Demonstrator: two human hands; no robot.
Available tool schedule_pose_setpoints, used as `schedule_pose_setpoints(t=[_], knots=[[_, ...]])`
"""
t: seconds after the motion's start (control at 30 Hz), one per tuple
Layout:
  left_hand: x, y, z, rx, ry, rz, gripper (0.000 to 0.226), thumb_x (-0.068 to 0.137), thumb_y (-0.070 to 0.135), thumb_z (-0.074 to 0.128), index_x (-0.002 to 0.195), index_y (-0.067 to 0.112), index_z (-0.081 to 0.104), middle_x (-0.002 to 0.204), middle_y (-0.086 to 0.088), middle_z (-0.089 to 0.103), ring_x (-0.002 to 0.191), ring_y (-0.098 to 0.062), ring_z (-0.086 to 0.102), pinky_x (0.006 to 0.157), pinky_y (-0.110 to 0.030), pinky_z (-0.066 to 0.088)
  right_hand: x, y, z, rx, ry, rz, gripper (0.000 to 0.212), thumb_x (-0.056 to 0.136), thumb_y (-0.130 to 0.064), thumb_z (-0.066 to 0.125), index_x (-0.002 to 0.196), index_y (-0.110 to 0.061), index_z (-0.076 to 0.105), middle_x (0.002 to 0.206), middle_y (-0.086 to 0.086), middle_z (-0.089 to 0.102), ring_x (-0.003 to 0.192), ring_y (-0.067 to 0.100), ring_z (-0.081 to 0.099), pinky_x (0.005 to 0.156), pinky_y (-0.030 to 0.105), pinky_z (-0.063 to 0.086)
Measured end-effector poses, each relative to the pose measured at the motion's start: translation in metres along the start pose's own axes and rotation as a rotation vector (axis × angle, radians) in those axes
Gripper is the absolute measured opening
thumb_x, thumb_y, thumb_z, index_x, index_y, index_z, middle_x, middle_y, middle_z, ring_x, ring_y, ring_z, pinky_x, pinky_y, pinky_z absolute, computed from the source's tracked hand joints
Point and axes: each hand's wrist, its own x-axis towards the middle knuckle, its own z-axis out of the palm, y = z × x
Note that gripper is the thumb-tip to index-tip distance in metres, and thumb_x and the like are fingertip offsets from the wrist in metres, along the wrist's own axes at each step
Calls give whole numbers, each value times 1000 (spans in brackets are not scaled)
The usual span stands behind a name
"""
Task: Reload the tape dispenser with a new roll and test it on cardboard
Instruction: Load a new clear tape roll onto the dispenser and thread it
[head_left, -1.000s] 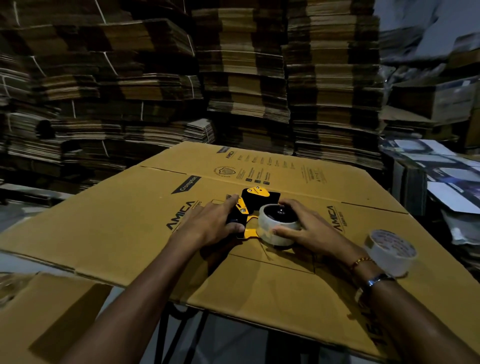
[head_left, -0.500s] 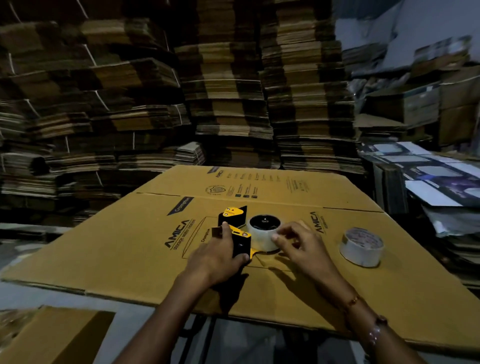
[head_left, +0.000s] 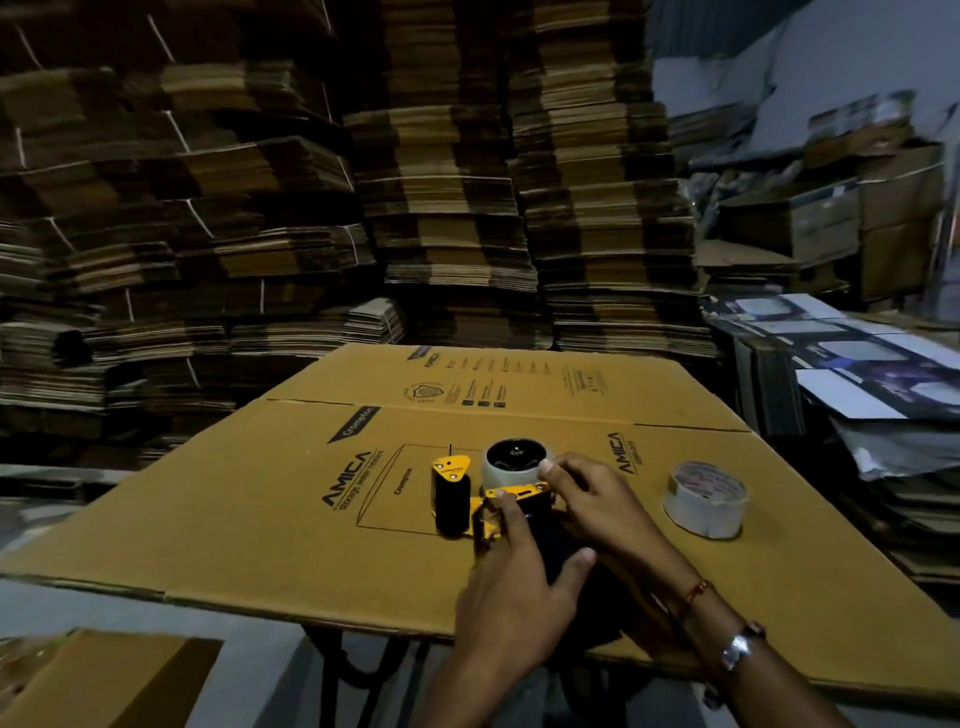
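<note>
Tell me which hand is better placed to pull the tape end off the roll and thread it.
Probably the right hand: its fingertips already rest at the roll on the dispenser. The left hand lies over the dispenser's near part, seemingly steadying it on the cardboard.

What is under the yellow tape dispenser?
The tape dispenser lies on the flattened cardboard box. Both hands, left hand and right hand, cover its near part, so that contact is hidden.

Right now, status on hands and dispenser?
Both hands on the tape dispenser, left hand and right hand. Roll mounted. Spare roll apart, right. Nothing blocking.
</note>
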Motion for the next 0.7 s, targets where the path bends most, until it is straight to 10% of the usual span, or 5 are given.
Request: schedule_pose_setpoints(t=[0.3, 0.5, 0.7], knots=[[2, 9, 16, -66, -15, -18, 94, 93, 55, 46, 152, 25, -21, 152, -4, 40, 134, -28, 44, 104, -44, 42, -10, -25, -21, -218, -277, 99, 42, 94, -48, 58, 130, -28, 50, 111, -6, 60, 104, 12, 60, 76, 21, 47], [8, -11, -28, 68, 455, 112, 32, 97, 44, 50, 125, 33, 59, 106, 5, 65, 97, -16, 61, 78, -33, 51, -10, -21, -21, -388, -305, 61, 41, 94, -40, 60, 133, -31, 47, 128, -1, 59, 110, 16, 56, 92, 36, 48], [72, -19, -71, 313, 367, 128, 34, 92, 50, 57, 119, 29, 61, 132, 0, 45, 125, -21, 37, 96, -37, 39, -10, -18, -16, -400, -279, 56, 34, 95, -36, 59, 127, -37, 47, 125, -1, 59, 109, 18, 56, 89, 37, 50]])
